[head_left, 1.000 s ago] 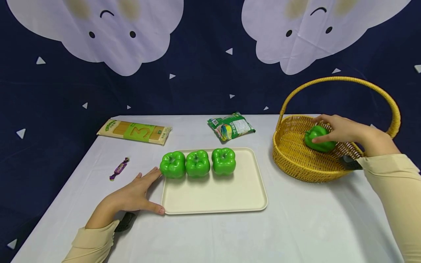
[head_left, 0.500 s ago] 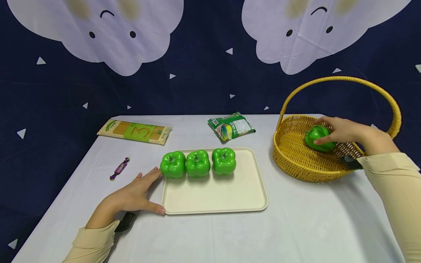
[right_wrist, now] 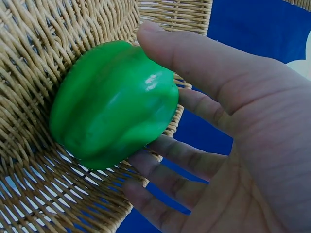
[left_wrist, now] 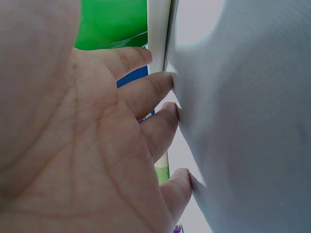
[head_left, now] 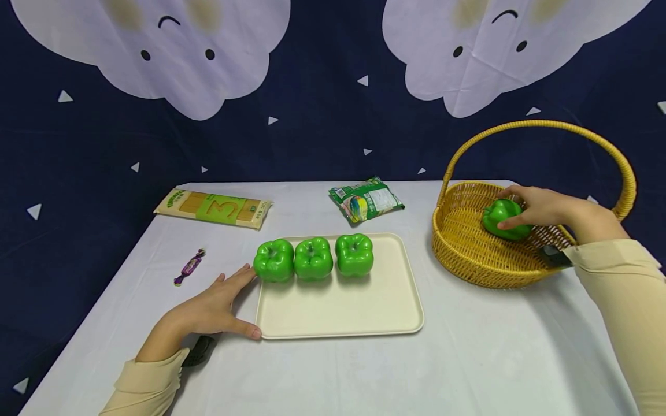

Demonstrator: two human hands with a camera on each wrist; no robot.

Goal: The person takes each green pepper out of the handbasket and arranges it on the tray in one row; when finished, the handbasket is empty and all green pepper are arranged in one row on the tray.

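Inside a yellow wicker basket point(head_left: 468, 263) on the right lies a green bell pepper point(head_left: 495, 218), its stem side turned left. My right hand point(head_left: 546, 207) reaches over the rim and holds this pepper, thumb in front and fingers behind it. The right wrist view shows the same pepper point(right_wrist: 109, 109) against the woven wall. My left hand point(head_left: 210, 306) lies with spread fingers at the left edge of a cream tray point(head_left: 343, 312), thumb at its near corner. Its fingertips point(left_wrist: 167, 80) touch the white tabletop. Three green bell peppers point(head_left: 313, 259) stand in a row along the tray's far side.
A pack of noodles point(head_left: 213, 208) lies at the back left. In front of it is a purple wrapped candy point(head_left: 189, 267). Behind the tray sits a green snack bag point(head_left: 366, 200). The basket's tall handle point(head_left: 541, 125) arches above my right hand. A dark cloth backdrop hangs behind the table.
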